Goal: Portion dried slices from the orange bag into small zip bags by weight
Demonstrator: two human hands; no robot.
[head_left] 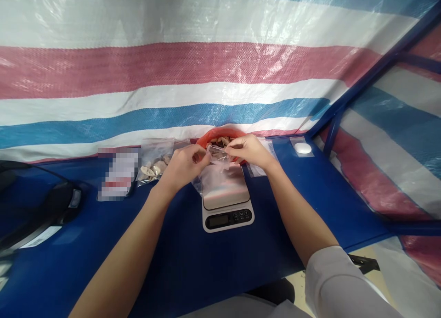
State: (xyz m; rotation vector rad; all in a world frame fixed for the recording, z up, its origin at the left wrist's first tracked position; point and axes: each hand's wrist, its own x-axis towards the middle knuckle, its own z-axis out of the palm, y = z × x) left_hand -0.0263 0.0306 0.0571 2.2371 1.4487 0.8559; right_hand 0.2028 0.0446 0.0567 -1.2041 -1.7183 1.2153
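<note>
Between my two hands a clear plastic bag (217, 160) is held up by its top edge, over the back of a small kitchen scale (225, 189). My left hand (188, 164) pinches the bag's left corner, and the fingers of my right hand (248, 150) are closed on its right side. The scale has a metal plate, a dark display and several buttons; I can make out no digits. Just behind the hands an orange-red bag (206, 136) gapes, with brown dried pieces (222, 141) inside. My hands and the clear bag hide part of it.
Left of the scale lies a clear bag of pale dried slices (153, 169), then a blurred-out phone-like object (117, 175). A black object (44, 208) stands far left. Right are papers in plastic (257, 170) and a white round item (302, 148). Striped sheeting (172, 65) borders the blue table (275, 235).
</note>
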